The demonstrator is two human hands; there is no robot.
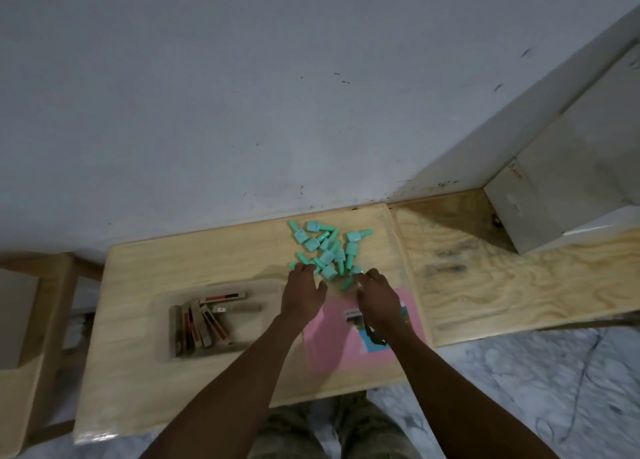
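Note:
A heap of several small teal bottles (pixel 329 250) lies at the far middle of a light wooden table (pixel 194 261). My left hand (pixel 304 292) reaches into the heap's near left edge, fingers curled down onto the bottles. My right hand (pixel 377 297) is at the heap's near right edge, fingers bent over a teal bottle (pixel 347 283). Whether either hand grips a bottle is hidden by the fingers.
A shallow tray (pixel 162 306) on the left holds several brown and red boxes (pixel 204 320). A pink sheet (pixel 329 347) with a picture lies under my wrists. A plywood board (pixel 519 278) and a white box (pixel 554 188) sit at right, a wall behind.

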